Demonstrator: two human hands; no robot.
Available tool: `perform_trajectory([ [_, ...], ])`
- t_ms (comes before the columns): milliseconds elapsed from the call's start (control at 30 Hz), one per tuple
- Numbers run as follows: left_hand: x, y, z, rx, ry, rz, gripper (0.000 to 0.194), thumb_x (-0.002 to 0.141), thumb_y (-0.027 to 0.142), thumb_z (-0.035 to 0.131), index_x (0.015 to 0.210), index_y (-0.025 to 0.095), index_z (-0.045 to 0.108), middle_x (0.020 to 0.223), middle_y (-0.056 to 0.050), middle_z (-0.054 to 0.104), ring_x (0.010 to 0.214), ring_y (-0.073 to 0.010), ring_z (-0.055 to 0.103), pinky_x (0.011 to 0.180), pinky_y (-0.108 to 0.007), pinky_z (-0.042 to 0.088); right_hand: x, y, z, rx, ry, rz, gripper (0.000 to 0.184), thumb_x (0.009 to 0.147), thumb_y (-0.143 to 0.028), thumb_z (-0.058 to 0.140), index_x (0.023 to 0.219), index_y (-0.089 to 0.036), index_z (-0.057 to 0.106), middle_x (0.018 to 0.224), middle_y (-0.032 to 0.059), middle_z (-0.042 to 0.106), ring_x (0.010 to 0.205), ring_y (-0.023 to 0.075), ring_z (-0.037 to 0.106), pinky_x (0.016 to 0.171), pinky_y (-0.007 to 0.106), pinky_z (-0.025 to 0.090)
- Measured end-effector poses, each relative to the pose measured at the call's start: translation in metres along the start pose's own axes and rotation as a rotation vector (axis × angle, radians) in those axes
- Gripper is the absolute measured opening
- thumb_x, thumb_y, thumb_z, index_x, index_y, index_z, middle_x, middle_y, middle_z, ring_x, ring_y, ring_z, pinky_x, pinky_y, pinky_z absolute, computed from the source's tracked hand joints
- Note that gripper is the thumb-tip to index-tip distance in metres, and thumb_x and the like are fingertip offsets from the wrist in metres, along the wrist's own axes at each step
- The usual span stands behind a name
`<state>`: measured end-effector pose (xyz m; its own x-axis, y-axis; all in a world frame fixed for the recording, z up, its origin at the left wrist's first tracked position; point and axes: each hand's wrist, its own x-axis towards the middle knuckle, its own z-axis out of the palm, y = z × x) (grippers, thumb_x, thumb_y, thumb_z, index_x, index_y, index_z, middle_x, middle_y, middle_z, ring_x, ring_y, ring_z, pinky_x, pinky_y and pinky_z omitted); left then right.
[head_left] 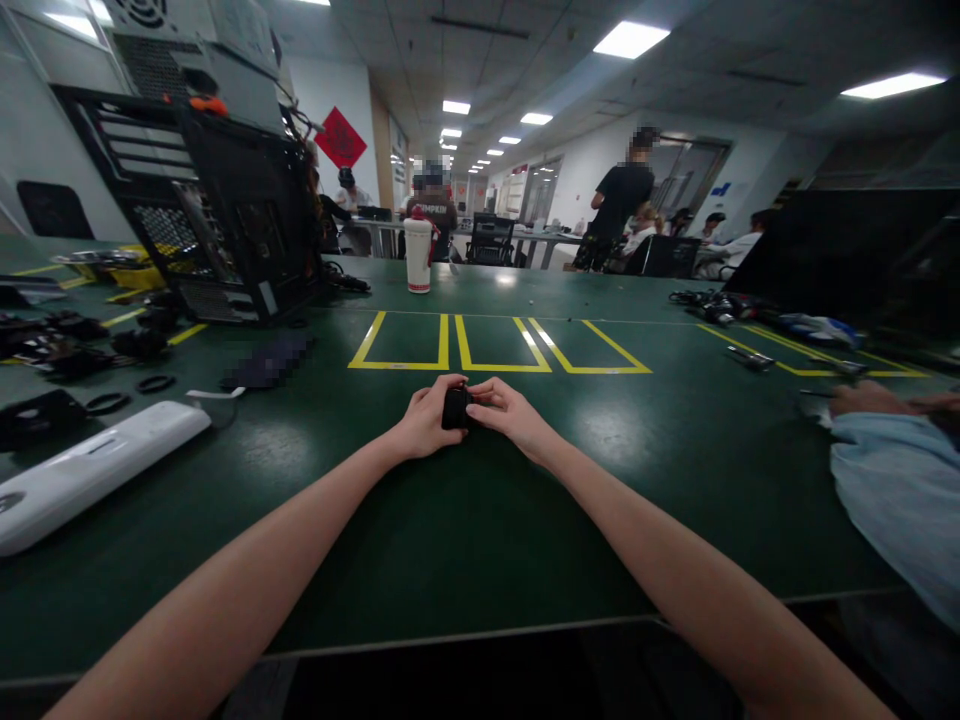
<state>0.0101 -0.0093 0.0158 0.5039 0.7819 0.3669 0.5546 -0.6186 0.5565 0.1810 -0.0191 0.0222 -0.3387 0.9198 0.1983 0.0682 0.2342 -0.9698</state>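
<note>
A small black block-shaped object [455, 409] is between my two hands, just above or on the green table [480, 530]; I cannot make out its kind. My left hand [427, 420] grips it from the left, thumb below and fingers over the top. From the right, my right hand [508, 412] has its fingertips pinched at the object's side. Whether those fingertips hold a separate small part is hidden. Beyond my hands, yellow tape outlines [495, 367] mark the tabletop.
At the left stand an open black computer case [225, 220], a white power strip [105, 470] and black parts. A white cup [419, 255] stands at the back. On the right, a co-worker's sleeve [892, 490] reaches over the table near metal parts [750, 358]. Other people are farther off.
</note>
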Motion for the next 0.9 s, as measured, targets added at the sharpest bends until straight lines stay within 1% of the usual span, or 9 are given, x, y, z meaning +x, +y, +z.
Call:
perform_trajectory([
  [67, -0.0001, 0.0011, -0.0009, -0.001, -0.011, -0.003, 0.066, 0.063, 0.025, 0.06, 0.119, 0.024, 0.024, 0.119, -0.005, 0.041, 0.114, -0.0243, 0.039, 0.1, -0.045, 0.02, 0.0007, 0.0013, 0.001, 0.004, 0.024, 0.005, 0.023, 0.069, -0.031, 0.059, 0.087, -0.019, 0.054, 0.092, 0.0028, 0.057, 0.088, 0.0144, 0.054, 0.084, 0.036, 0.042],
  [167, -0.0007, 0.0039, -0.0033, 0.0, -0.026, -0.014, 0.066, 0.064, 0.025, 0.059, 0.12, 0.024, 0.024, 0.119, -0.006, 0.042, 0.114, -0.0253, 0.039, 0.099, -0.045, 0.021, 0.0038, 0.0049, 0.0022, 0.01, 0.066, 0.026, 0.026, 0.068, -0.031, 0.06, 0.09, -0.019, 0.054, 0.095, 0.0032, 0.057, 0.089, 0.0146, 0.054, 0.084, 0.035, 0.042],
  [300, -0.0013, 0.0055, -0.005, -0.001, -0.037, -0.018, 0.066, 0.064, 0.025, 0.059, 0.12, 0.023, 0.024, 0.118, -0.006, 0.042, 0.114, -0.0253, 0.039, 0.1, -0.045, 0.021, 0.0056, 0.0057, -0.0001, 0.0, 0.03, 0.077, 0.03, 0.068, -0.028, 0.06, 0.096, -0.018, 0.055, 0.1, 0.005, 0.057, 0.092, 0.0156, 0.054, 0.087, 0.037, 0.04],
  [433, -0.0018, 0.0063, -0.0058, -0.011, -0.041, -0.024, 0.065, 0.064, 0.024, 0.059, 0.12, 0.024, 0.024, 0.119, -0.005, 0.04, 0.114, -0.0253, 0.038, 0.1, -0.045, 0.021, 0.0013, -0.0002, -0.0017, -0.018, -0.018, 0.003, 0.031, 0.064, -0.022, 0.064, 0.093, -0.019, 0.053, 0.099, 0.0029, 0.056, 0.093, 0.0153, 0.054, 0.086, 0.036, 0.041],
  [600, -0.0025, 0.008, -0.0074, -0.024, -0.05, -0.029, 0.065, 0.065, 0.025, 0.059, 0.12, 0.024, 0.024, 0.12, -0.006, 0.04, 0.115, -0.0253, 0.037, 0.101, -0.046, 0.019, -0.0001, -0.0031, 0.0023, -0.006, 0.028, -0.051, 0.018, 0.068, -0.024, 0.06, 0.085, -0.018, 0.054, 0.091, 0.0016, 0.056, 0.088, 0.0135, 0.054, 0.085, 0.034, 0.042],
  [700, -0.0026, 0.0075, -0.0075, -0.025, -0.049, -0.021, 0.065, 0.065, 0.025, 0.058, 0.121, 0.024, 0.024, 0.119, -0.006, 0.04, 0.115, -0.0246, 0.038, 0.101, -0.045, 0.019, 0.0029, 0.0002, 0.0023, -0.007, 0.04, -0.007, 0.024, 0.068, -0.026, 0.06, 0.09, -0.018, 0.054, 0.095, 0.0027, 0.056, 0.09, 0.0144, 0.055, 0.085, 0.035, 0.042],
  [800, -0.0019, 0.0048, -0.0055, -0.019, -0.044, -0.02, 0.066, 0.065, 0.025, 0.059, 0.121, 0.024, 0.024, 0.118, -0.005, 0.041, 0.114, -0.0245, 0.039, 0.101, -0.045, 0.02, 0.0047, 0.0032, -0.0004, -0.03, 0.01, 0.061, 0.029, 0.069, -0.029, 0.06, 0.095, -0.018, 0.053, 0.099, 0.0044, 0.056, 0.092, 0.0157, 0.054, 0.085, 0.037, 0.041],
  [900, -0.0008, 0.0016, -0.0025, -0.008, -0.025, -0.014, 0.067, 0.063, 0.025, 0.06, 0.12, 0.024, 0.024, 0.118, -0.005, 0.041, 0.113, -0.0241, 0.04, 0.1, -0.045, 0.02, 0.0038, 0.0036, -0.0024, -0.034, -0.019, 0.01, 0.03, 0.065, -0.027, 0.063, 0.093, -0.019, 0.053, 0.098, 0.0031, 0.056, 0.092, 0.0151, 0.053, 0.086, 0.036, 0.041],
])
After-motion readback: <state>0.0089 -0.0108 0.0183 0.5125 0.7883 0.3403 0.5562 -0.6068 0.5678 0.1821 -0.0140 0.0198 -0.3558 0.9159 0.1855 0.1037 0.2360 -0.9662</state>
